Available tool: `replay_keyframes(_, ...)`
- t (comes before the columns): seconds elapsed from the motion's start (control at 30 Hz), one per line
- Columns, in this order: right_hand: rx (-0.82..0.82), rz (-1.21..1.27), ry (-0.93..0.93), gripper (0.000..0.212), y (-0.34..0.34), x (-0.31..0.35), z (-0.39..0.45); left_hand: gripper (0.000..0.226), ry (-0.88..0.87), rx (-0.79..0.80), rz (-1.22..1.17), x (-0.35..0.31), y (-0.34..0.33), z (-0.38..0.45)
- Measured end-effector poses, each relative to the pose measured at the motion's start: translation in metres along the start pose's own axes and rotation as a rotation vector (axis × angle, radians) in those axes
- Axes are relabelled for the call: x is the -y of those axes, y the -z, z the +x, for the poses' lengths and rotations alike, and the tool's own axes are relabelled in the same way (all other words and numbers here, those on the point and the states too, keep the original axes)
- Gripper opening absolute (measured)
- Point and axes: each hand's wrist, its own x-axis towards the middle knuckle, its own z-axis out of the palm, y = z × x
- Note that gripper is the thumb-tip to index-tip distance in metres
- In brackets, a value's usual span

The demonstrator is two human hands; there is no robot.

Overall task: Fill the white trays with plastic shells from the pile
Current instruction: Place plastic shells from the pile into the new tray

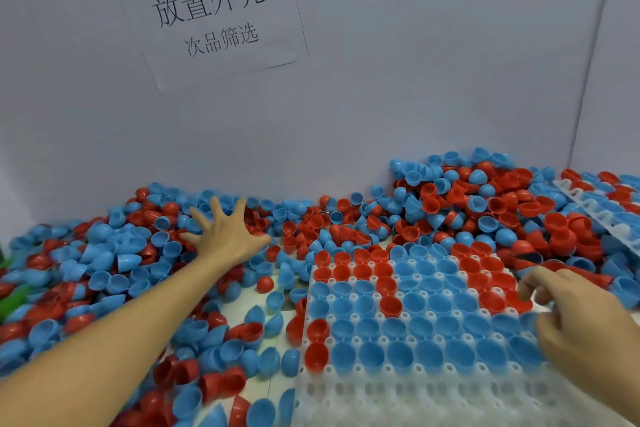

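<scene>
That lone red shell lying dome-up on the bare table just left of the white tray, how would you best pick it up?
Probably from straight above. The red shell lies dome-up with its open rim hidden beneath, so there is no edge to hook. Spread fingers over the dome and pinch its opposite sides low down, where it is widest. Blue shells sit close around it and the white tray is on its right, so a sideways approach looks more crowded.

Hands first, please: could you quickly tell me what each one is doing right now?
Left hand: open, fingers spread over the pile of shells.
Right hand: fingers curled above the white tray; whether it holds anything cannot be told.
</scene>
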Motion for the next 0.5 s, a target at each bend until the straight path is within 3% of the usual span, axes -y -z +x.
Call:
replay_keyframes(0.1,-0.073,0.016,0.029,0.054,-0.007,-0.007,0.004,0.111,0.148,0.119,0.050,0.029,0.000,0.039)
replay_keyframes(0.2,-0.132,-0.034,0.073,0.066,-0.018,-0.022,0.009,0.111,0.162,0.213,0.120,0.037,-0.009,0.057)
replay_keyframes(0.3,-0.179,-0.043,0.038,0.074,-0.031,-0.036,0.018,0.105,0.070,0.157,0.153,0.021,-0.019,0.053)
replay_keyframes(0.37,-0.104,0.021,0.019,0.066,-0.034,-0.040,0.022,0.095,-0.056,0.107,0.165,0.015,-0.026,0.049)
replay_keyframes(0.43,-0.037,-0.003,0.117,0.050,-0.030,-0.035,0.021,0.085,-0.155,0.103,0.092,0.015,-0.028,0.049)
replay_keyframes(0.5,-0.058,0.013,0.141,0.053,-0.025,-0.033,0.020,0.085,-0.184,0.144,-0.065,0.017,-0.021,0.053)
